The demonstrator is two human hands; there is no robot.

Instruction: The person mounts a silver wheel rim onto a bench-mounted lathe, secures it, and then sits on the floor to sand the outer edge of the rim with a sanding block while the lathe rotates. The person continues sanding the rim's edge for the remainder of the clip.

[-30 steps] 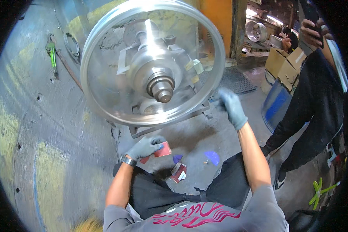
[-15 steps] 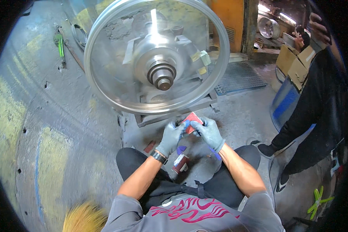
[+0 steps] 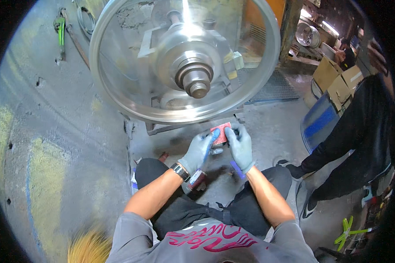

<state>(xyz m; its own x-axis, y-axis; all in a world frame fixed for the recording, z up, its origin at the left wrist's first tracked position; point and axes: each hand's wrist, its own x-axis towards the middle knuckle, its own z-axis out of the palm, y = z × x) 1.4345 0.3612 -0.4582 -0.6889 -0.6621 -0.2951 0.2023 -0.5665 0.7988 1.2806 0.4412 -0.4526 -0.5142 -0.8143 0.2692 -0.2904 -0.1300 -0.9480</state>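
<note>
At left, a green-handled tool (image 3: 60,37) hangs against the grey wall (image 3: 87,127). At centre stands a metal wheel rim (image 3: 171,117), its interior blurred. Below it, the gloved left hand (image 3: 195,153) pinches a small red square pad (image 3: 221,133); the gloved right hand (image 3: 242,151) grips the pad's right side. At right, a cardboard box (image 3: 340,90) tops a blue drum (image 3: 320,127).
</note>
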